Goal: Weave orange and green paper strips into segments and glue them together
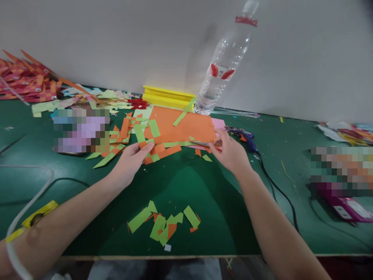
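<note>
The left hand (134, 157) pinches an orange-and-green paper weave (159, 149) mid-worktop (204, 186), seemingly part-done, its long strip ends loose. The right hand (229, 149) grips apparent scissors (202, 144); similar woven pieces (125, 130), seemingly further along, lie left

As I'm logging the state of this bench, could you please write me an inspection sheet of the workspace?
Surface: green table, bare patches between the papers.
Job's things: woven paper, orange sheet, scissors.
Clutter: scraps near the front edge; bottle and yellow channel by the wall.
Grip: left hand pinches the woven paper; right hand holds the scissors.
Cables: black cable from the glue gun; white cable at left.
Surroundings: pale wall behind; nobody else seen.
</note>
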Available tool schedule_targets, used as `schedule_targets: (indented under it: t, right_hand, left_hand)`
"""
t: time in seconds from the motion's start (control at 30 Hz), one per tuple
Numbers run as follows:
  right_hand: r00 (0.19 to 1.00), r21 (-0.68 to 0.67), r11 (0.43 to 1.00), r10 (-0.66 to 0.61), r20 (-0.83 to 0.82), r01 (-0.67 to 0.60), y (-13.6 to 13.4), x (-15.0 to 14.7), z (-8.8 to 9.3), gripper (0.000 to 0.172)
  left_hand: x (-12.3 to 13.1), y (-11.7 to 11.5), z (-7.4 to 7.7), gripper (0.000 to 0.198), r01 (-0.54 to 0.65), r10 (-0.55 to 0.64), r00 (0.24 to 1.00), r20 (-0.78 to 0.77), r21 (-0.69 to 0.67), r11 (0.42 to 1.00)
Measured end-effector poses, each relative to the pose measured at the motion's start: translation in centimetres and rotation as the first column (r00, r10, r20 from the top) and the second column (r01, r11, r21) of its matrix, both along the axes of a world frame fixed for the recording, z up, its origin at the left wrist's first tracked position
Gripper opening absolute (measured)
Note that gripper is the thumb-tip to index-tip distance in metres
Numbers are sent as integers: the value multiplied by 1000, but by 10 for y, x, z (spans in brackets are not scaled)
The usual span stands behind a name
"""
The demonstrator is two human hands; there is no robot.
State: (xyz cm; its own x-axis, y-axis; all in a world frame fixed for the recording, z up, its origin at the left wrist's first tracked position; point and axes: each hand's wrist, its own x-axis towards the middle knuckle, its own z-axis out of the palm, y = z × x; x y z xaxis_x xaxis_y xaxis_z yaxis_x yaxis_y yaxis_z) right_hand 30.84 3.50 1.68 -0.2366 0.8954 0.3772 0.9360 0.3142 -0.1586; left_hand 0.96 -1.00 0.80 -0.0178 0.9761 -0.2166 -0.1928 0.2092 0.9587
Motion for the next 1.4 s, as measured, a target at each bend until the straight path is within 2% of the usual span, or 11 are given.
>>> schedule_targets:
  t: [0.1, 0.2, 0.33, 0.43, 0.67, 0.87, 1.0, 1.2, 1.4]
  right_hand:
    - [992, -44, 998, 57, 114, -52, 8, 20, -3, 32]
    - [989, -91, 994, 78, 122, -67, 12, 31, -8, 29]
    - [992, -113, 994, 17, 123, -3, 13, 36, -10, 35]
    - [993, -177, 984, -12, 117, 32, 12, 39, -7, 38]
    - [997, -288, 956, 68, 28, -57, 5, 43, 6, 42]
    - [997, -376, 924, 72, -14, -72, 1, 46, 16, 51]
    - [997, -354, 932, 79, 4, -73, 1, 51, 16, 58]
    - [994, -280, 958, 81, 77, -56, 2, 54, 13, 55]
    - [999, -72, 997, -16, 48, 20, -2, 37, 17, 37]
  left_hand:
    - [1, 1, -1, 31, 8, -8, 1000, 18, -17, 1000]
    - [2, 2, -2, 30, -6, 6, 1000, 19, -11, 1000]
    - [3, 3, -2, 31, -55, 55, 998, 36, -19, 998]
    - [3, 4, -2, 30, -66, 67, 996, 51, -14, 998]
    - [3, 4, -2, 29, -80, 80, 997, 21, 6, 997]
    - [2, 5, -3, 22, -70, 69, 997, 47, 3, 998]
    - [3, 3, 0, 20, -84, 86, 993, 75, -31, 996]
    - [3, 3, 1, 14, -93, 96, 991, 94, -30, 995]
    - [3, 3, -1, 11, -117, 112, 982, 151, 24, 993]
